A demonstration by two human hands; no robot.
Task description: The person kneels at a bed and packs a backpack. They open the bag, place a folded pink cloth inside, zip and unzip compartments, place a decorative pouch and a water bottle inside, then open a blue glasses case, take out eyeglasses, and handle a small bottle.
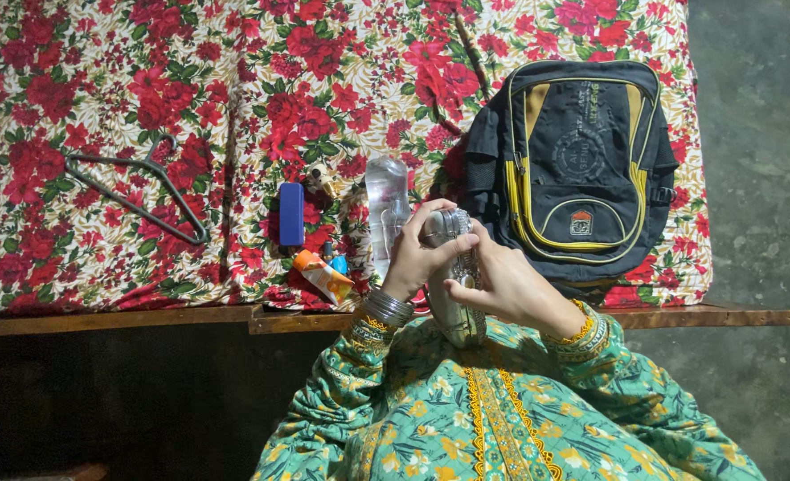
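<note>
Both my hands hold a silvery patterned pouch-like case over the edge of the bed. My left hand grips its upper end with fingers curled over the top. My right hand clasps its side, thumb pressed on the middle. Just behind my left hand lies a clear plastic bottle on the floral bedspread. A black and yellow backpack lies flat to the right of my hands.
A blue rectangular case, an orange tube, a small blue item and a small bottle lie left of the bottle. A grey clothes hanger rests farther left. The wooden bed frame runs along the front; concrete floor at right.
</note>
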